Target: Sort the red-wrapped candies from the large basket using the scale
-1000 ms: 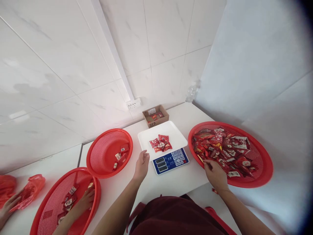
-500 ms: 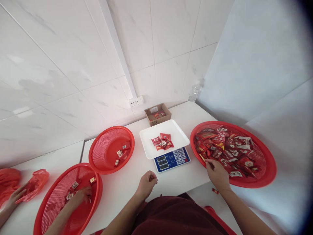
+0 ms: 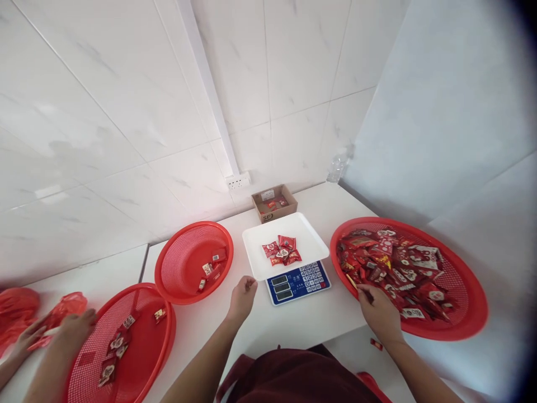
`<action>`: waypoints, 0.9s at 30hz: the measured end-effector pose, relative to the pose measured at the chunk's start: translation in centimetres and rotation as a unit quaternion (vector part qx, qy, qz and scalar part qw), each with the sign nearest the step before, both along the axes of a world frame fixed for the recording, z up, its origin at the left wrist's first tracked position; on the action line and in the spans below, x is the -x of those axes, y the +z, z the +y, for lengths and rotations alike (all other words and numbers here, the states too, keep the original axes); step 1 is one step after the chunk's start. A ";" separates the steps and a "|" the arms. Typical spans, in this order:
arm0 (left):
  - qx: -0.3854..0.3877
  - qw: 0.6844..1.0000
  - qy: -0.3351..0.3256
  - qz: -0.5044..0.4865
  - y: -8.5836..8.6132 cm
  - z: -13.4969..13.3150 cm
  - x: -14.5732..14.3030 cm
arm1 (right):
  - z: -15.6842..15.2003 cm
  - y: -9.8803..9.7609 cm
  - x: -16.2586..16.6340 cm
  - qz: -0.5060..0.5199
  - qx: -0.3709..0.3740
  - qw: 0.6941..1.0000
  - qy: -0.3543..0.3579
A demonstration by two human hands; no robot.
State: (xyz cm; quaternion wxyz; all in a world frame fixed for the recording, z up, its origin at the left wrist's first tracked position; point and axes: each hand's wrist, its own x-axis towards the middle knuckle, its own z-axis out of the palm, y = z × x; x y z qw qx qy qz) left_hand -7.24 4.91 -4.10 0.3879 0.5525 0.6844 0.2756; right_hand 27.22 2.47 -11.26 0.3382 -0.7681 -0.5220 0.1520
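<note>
My left hand (image 3: 242, 301) is over the table in front of the scale, fingers curled closed; whatever they hold, if anything, is hidden. My right hand (image 3: 381, 313) is at the near left rim of the large red basket (image 3: 474, 322) on the right. Its thumb and fingers pinch a thin yellowish strip (image 3: 351, 281). Red-wrapped snack packets (image 3: 390, 263) are heaped in that basket. Between my hands stands a digital scale (image 3: 298, 282) with a blue keypad. Several red snack packets (image 3: 282, 253) lie grouped on its white tray (image 3: 262, 238).
A red basket (image 3: 168, 252) left of the scale holds a few packets. Farther left, another red basket (image 3: 168, 341) is beside a co-worker's hands (image 3: 69, 344) and a red plastic bag (image 3: 69, 307). A cardboard box (image 3: 274, 212) and a clear bottle (image 3: 335, 168) stand behind.
My left hand has moved slightly left and forward. My right hand stays at the basket rim with the strip. A co-worker's hand has left the near-left basket and moved to the red bag.
</note>
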 end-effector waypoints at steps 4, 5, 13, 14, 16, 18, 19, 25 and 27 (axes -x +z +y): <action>-0.060 0.984 -0.110 0.128 0.4 4.1 -2.7 | 0.1 -0.1 -0.1 0.000 0.004 1.000 -0.002; -0.062 0.980 -0.127 0.136 0.4 5.2 -3.6 | 0.1 -0.1 -0.2 -0.001 0.003 1.000 -0.001; -0.051 0.951 -0.235 0.196 -0.7 10.2 -8.6 | 0.0 -0.9 -0.6 -0.009 -0.017 1.000 0.012; -0.049 0.952 -0.234 0.194 -0.8 10.4 -8.8 | 0.0 -0.9 -0.6 -0.009 -0.021 1.000 0.013; -0.047 0.957 -0.220 0.181 -0.8 10.6 -8.7 | 0.0 -0.8 -0.6 -0.008 -0.025 1.000 0.016; -0.049 0.968 -0.186 0.159 -0.5 10.5 -8.1 | 0.0 -0.8 -0.6 -0.006 -0.019 1.000 0.017; -0.050 0.975 -0.161 0.143 -0.4 10.5 -7.5 | 0.0 -0.8 -0.6 -0.006 -0.014 1.000 0.019; -0.055 0.996 0.074 -0.002 0.7 10.3 0.1 | 0.1 -1.3 -1.0 -0.010 -0.004 1.000 0.027; -0.059 0.984 0.162 -0.052 1.1 10.2 3.7 | 0.1 -1.5 -1.1 -0.013 0.009 1.000 0.027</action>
